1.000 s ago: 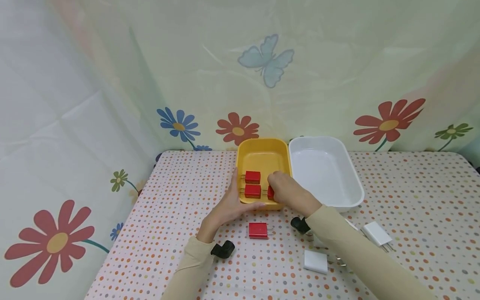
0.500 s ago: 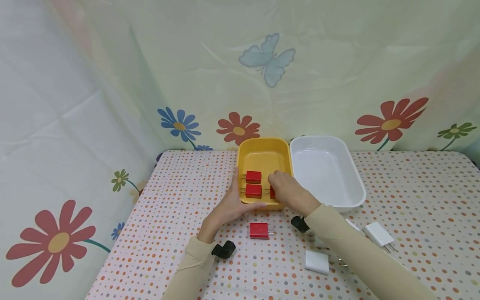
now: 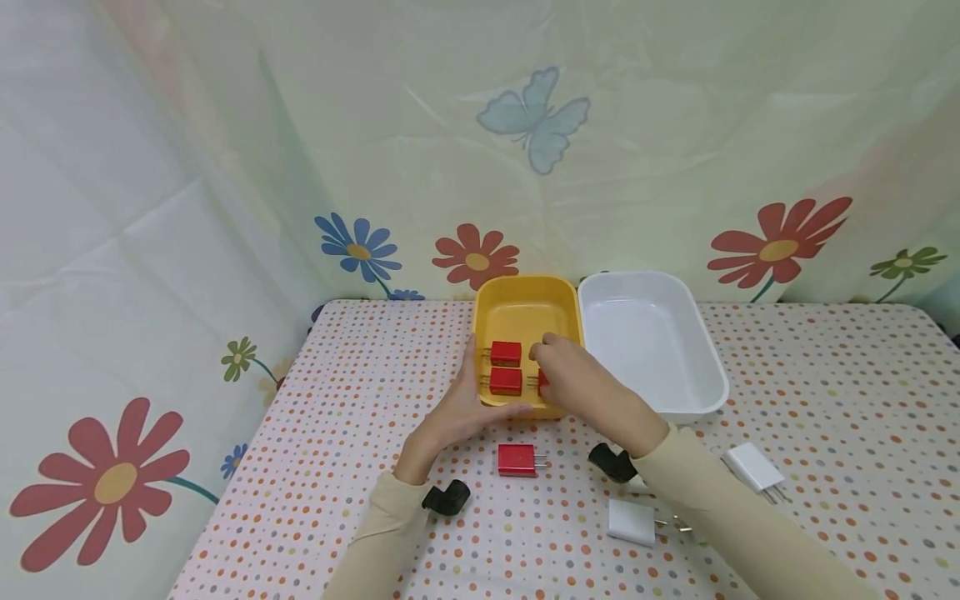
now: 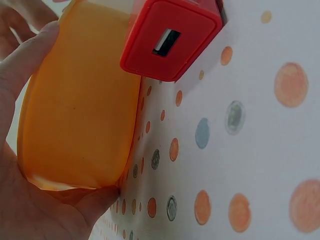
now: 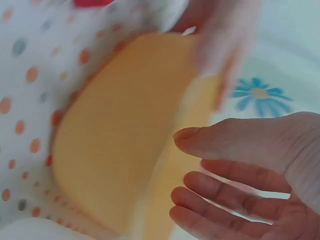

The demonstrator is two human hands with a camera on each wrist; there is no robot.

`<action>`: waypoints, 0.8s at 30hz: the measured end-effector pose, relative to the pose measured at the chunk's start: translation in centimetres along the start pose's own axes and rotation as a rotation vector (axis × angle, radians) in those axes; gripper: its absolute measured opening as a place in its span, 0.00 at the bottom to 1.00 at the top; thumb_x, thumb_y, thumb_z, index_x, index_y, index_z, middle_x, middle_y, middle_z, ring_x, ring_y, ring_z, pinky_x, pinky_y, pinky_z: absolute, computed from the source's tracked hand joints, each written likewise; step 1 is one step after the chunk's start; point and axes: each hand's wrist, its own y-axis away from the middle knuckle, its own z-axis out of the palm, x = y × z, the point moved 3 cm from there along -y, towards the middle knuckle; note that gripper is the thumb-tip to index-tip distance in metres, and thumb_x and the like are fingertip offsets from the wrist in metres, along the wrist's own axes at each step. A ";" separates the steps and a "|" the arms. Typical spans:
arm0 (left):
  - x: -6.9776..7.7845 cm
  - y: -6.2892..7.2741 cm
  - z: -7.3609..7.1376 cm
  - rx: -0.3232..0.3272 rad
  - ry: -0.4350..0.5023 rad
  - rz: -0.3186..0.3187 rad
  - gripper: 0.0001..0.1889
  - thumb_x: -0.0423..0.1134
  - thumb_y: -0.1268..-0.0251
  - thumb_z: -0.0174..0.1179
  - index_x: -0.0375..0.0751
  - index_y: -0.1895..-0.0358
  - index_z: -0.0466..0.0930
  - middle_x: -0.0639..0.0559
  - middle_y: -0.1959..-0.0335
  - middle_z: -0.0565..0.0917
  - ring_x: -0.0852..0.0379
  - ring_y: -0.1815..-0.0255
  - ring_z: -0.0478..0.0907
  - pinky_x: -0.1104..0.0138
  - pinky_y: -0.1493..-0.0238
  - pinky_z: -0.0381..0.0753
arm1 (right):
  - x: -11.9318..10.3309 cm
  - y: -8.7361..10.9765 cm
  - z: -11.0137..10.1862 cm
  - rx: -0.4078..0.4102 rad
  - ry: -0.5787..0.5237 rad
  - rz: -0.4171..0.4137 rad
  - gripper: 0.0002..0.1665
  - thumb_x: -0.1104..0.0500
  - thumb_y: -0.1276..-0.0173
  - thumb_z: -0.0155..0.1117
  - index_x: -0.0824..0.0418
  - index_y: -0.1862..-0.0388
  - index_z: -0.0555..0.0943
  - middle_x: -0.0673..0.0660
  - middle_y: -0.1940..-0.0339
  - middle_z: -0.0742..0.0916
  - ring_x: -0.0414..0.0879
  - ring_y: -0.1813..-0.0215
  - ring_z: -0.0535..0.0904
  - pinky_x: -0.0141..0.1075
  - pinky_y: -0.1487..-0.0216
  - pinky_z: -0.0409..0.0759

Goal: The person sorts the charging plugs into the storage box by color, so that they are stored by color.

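Note:
My left hand (image 3: 461,407) grips the near left corner of a yellow tray (image 3: 528,321), thumb along the front wall and fingers at the left side. Inside the tray lie three red USB wall chargers, two stacked at left (image 3: 506,353) and one (image 3: 543,382) partly behind my right hand (image 3: 581,379). In the right wrist view, that hand (image 5: 240,175) hovers over the tray's edge with loose, parted fingers and nothing between them. Another red charger (image 3: 517,460) lies on the table before the tray; its USB port faces the left wrist view.
A white tray (image 3: 648,350) stands against the yellow one's right side. White wall chargers lie near my right forearm, one (image 3: 632,522) in front and another (image 3: 753,467) farther right; others are partly hidden by the sleeve. A patterned curtain (image 3: 600,217) hangs behind the table.
My right hand has loosened from the third red charger and lifted slightly, its wrist shifting right and toward me. My left hand stays on the yellow tray.

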 end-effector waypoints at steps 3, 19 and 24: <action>0.0 0.0 0.0 -0.002 0.009 0.020 0.66 0.46 0.39 0.78 0.53 0.14 0.28 0.51 0.21 0.62 0.52 0.26 0.64 0.48 0.24 0.65 | -1.2 1.5 -1.5 0.034 -0.052 -0.018 0.21 0.68 0.39 0.80 0.74 0.49 0.84 0.63 0.57 0.83 0.53 0.58 0.80 0.43 0.52 0.88; 0.0 -0.1 -0.2 -0.007 0.005 0.037 0.67 0.47 0.40 0.78 0.52 0.14 0.28 0.44 0.20 0.61 0.46 0.26 0.65 0.45 0.28 0.68 | -4.6 6.1 -1.2 -0.001 -0.208 -0.123 0.20 0.67 0.44 0.84 0.65 0.53 0.88 0.55 0.54 0.85 0.49 0.54 0.84 0.42 0.50 0.87; 0.1 -0.1 -0.1 -0.007 0.009 0.030 0.67 0.46 0.40 0.78 0.52 0.15 0.26 0.45 0.20 0.61 0.46 0.30 0.68 0.45 0.32 0.72 | -4.6 6.1 1.1 -0.048 -0.207 -0.158 0.18 0.72 0.43 0.81 0.69 0.53 0.86 0.59 0.50 0.85 0.50 0.54 0.85 0.41 0.53 0.87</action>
